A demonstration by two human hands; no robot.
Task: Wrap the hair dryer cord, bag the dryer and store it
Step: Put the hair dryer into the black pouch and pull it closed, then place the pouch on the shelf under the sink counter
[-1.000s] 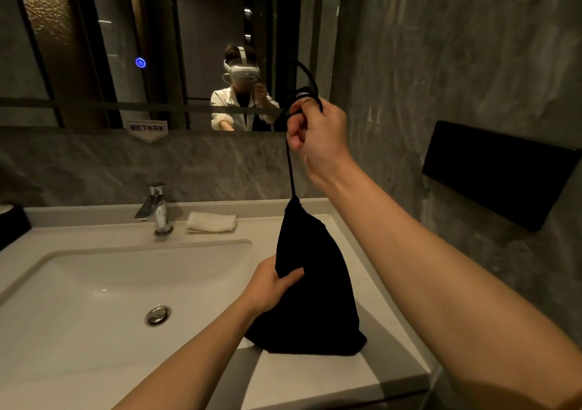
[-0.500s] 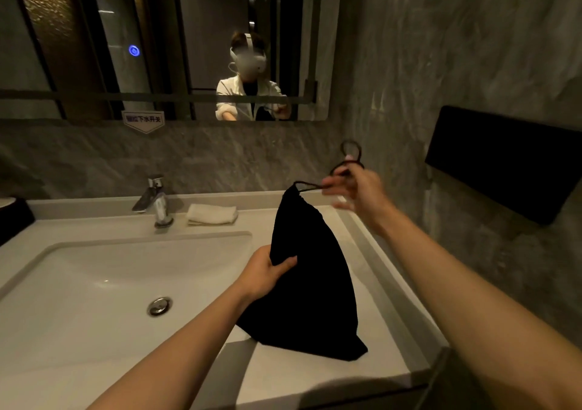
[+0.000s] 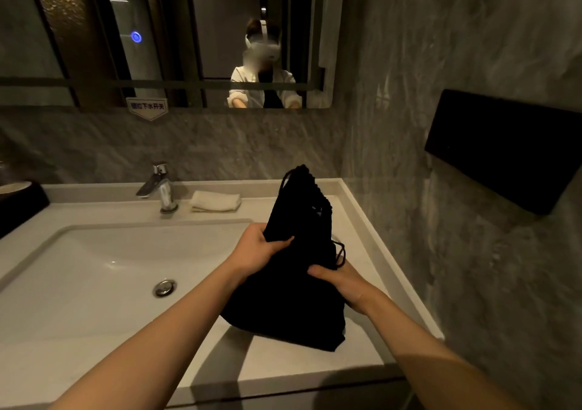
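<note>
A black drawstring bag [image 3: 293, 302] stands on the white vanity counter [image 3: 299, 365], right of the basin, its gathered mouth pointing up. The dryer is not visible; the bag bulges as if full. My left hand [image 3: 258, 249] grips the bag's left side about halfway up. My right hand [image 3: 343, 283] holds the bag's right side lower down, thumb across the fabric. The black drawstring [image 3: 340, 253] hangs slack in a loop just above my right hand.
A white basin [image 3: 104, 271] with a chrome drain fills the left of the counter. Behind it stand a chrome faucet [image 3: 162, 189] and a folded white cloth [image 3: 215, 201]. A black wall box [image 3: 504, 151] juts from the right wall. A dark container [image 3: 19, 201] sits far left.
My right hand has let go of the raised drawstring and dropped to the bag's right side. The string now hangs slack. My left hand has stayed on the bag.
</note>
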